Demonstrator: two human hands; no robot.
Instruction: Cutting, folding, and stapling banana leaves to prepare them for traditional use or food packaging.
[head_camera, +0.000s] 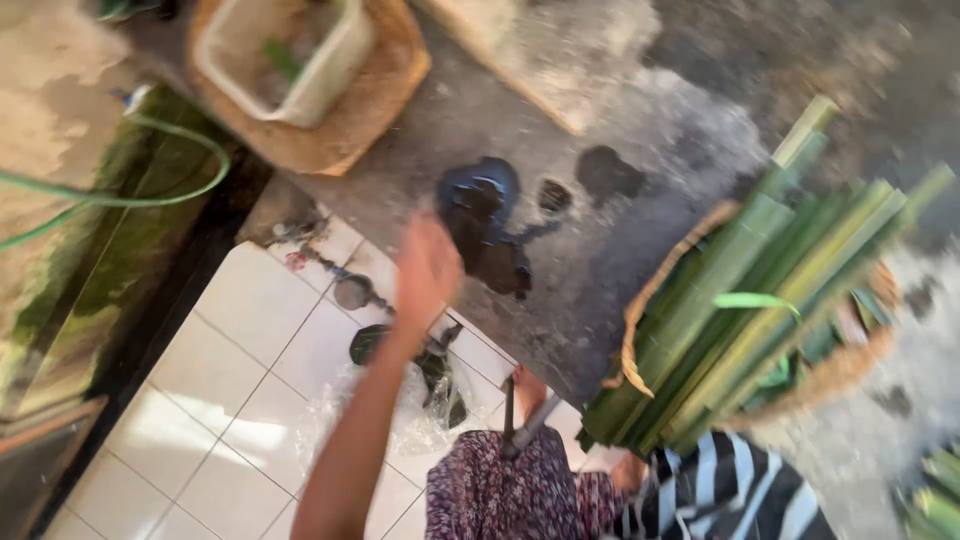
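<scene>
Right of centre, a woven basket (650, 300) holds rolled green leaves (760, 290), judged light, stiff and smooth; grasp the bundle mid-length. Left hand (428, 268) hovers near a dark wet patch (490, 225); finger spread cannot be told through blur.

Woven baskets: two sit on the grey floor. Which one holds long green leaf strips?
The basket at the right, filled with rolled green leaf strips. The other basket, top left, holds a pale plastic tub instead.
</scene>
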